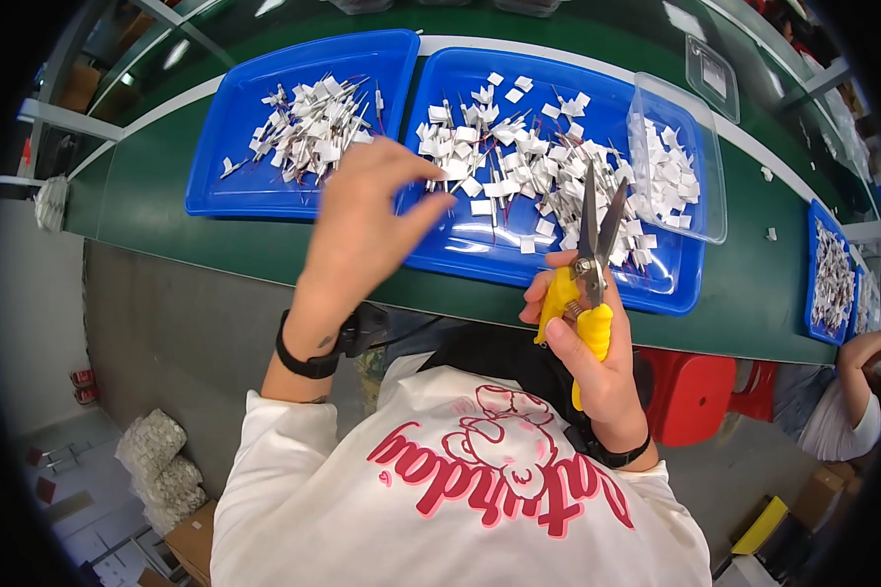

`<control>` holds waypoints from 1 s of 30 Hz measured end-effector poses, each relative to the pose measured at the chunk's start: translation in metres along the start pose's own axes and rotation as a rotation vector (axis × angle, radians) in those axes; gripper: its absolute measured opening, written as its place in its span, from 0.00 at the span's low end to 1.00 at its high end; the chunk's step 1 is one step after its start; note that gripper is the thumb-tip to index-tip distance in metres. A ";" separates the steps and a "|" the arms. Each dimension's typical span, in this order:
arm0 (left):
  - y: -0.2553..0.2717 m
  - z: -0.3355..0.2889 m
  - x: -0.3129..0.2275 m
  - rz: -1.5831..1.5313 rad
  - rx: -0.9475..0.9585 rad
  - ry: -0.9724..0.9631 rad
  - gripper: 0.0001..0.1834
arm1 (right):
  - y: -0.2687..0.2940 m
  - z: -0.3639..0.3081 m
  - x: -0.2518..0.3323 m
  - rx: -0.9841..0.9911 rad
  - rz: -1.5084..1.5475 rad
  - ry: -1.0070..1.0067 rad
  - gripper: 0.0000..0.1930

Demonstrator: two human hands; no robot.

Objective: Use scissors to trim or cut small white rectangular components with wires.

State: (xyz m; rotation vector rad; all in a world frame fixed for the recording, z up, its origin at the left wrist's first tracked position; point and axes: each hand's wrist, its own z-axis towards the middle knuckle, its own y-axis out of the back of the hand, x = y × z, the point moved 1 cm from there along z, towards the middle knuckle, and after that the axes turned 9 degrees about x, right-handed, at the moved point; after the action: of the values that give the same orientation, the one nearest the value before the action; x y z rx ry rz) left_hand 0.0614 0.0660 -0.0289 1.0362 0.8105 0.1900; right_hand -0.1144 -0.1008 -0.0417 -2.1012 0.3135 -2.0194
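Note:
My right hand (607,377) is wrapped round a pair of spring-loaded snips with yellow handles (594,331). Their blades point away from me, spread apart over the near side of the right blue tray (440,256). My left hand (367,215), slightly blurred, hovers between the two trays. Its thumb and forefinger are apart, with nothing visible between them; the other fingers are hidden. Many thin wired parts with white tabs (558,181) lie loose in the right tray. A similar heap of wired parts (313,122) fills the middle of the left blue tray (215,191).
A clear plastic box (712,196) of white pieces stands in the right tray's right end. Behind it lies a clear lid (712,78) on the green table (157,186). Farther right are another filled blue tray (814,293), a person's arm (857,377) and a red stool (693,396).

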 end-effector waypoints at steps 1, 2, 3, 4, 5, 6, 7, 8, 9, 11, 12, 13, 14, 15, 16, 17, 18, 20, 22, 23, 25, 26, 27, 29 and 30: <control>-0.010 0.003 -0.007 0.021 0.117 -0.024 0.12 | 0.000 0.000 0.001 -0.006 0.009 0.005 0.25; -0.021 0.003 -0.009 0.056 0.134 -0.026 0.12 | 0.000 0.000 0.001 0.002 0.004 0.002 0.25; -0.029 0.004 -0.009 0.090 0.152 -0.029 0.11 | 0.000 -0.001 0.001 -0.007 0.009 0.007 0.25; -0.032 0.006 -0.009 0.088 0.150 -0.029 0.11 | 0.000 -0.002 0.001 -0.023 0.015 0.014 0.25; -0.034 0.008 -0.009 0.106 0.166 -0.013 0.10 | 0.000 -0.002 0.002 -0.024 0.013 0.013 0.25; -0.034 0.009 -0.009 0.125 0.183 0.003 0.10 | 0.000 -0.002 0.002 -0.030 0.018 0.013 0.25; -0.034 0.009 -0.010 0.123 0.186 -0.002 0.10 | 0.001 -0.003 0.002 -0.042 0.024 0.015 0.24; -0.030 0.008 -0.011 0.069 0.162 -0.024 0.10 | 0.001 -0.003 0.002 -0.048 0.024 0.017 0.24; -0.027 0.007 -0.013 0.015 0.139 -0.046 0.10 | 0.002 -0.002 0.002 -0.049 0.030 0.017 0.24; -0.022 0.000 -0.018 -0.032 0.101 -0.089 0.10 | 0.004 -0.001 -0.001 -0.059 0.038 0.017 0.24; -0.020 -0.003 -0.021 -0.078 0.058 -0.126 0.11 | 0.005 0.000 -0.003 -0.074 -0.004 0.049 0.25; -0.018 -0.005 -0.027 -0.078 0.061 -0.127 0.11 | 0.005 0.001 -0.004 -0.085 -0.045 0.079 0.25; -0.015 -0.007 -0.032 -0.162 0.043 -0.110 0.11 | 0.005 0.002 -0.004 -0.089 -0.043 0.078 0.25; -0.015 -0.008 -0.037 -0.247 0.026 -0.092 0.11 | 0.004 0.003 -0.003 -0.098 -0.038 0.107 0.26; -0.015 -0.010 -0.039 -0.290 0.020 -0.093 0.11 | 0.003 0.004 -0.003 -0.107 -0.035 0.136 0.27; -0.017 -0.012 -0.043 -0.292 0.023 -0.095 0.11 | 0.003 0.005 -0.004 -0.111 -0.036 0.136 0.27; -0.018 -0.014 -0.047 -0.381 0.028 -0.053 0.11 | 0.002 0.005 -0.004 -0.137 -0.048 0.170 0.28; -0.021 -0.018 -0.054 -0.477 0.093 0.015 0.10 | 0.002 0.006 -0.005 -0.176 -0.063 0.206 0.28; -0.030 -0.023 -0.060 -0.716 0.162 0.136 0.10 | 0.002 0.006 -0.005 -0.241 -0.074 0.259 0.29; -0.034 -0.025 -0.061 -0.947 0.226 0.266 0.10 | 0.003 0.006 -0.006 -0.246 -0.075 0.258 0.29; -0.039 -0.028 -0.063 -1.033 0.309 0.319 0.11 | 0.004 0.006 -0.006 -0.247 -0.109 0.332 0.29; -0.042 -0.030 -0.063 -1.077 0.328 0.314 0.11 | 0.005 0.005 -0.005 -0.242 -0.104 0.328 0.30; -0.044 -0.030 -0.064 -1.119 0.345 0.310 0.11 | 0.005 0.004 -0.004 -0.243 -0.105 0.327 0.30; -0.041 -0.028 -0.063 -1.013 0.274 0.230 0.11 | 0.005 0.002 -0.004 -0.227 -0.019 0.299 0.30; -0.038 -0.027 -0.063 -0.905 0.200 0.151 0.10 | 0.005 0.001 -0.003 -0.227 -0.018 0.299 0.30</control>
State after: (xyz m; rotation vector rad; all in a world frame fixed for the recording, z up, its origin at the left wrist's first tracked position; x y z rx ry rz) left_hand -0.0093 0.0334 -0.0347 0.7543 1.3787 -0.5997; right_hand -0.1137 -0.1044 -0.0457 -1.9196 0.6004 -2.4115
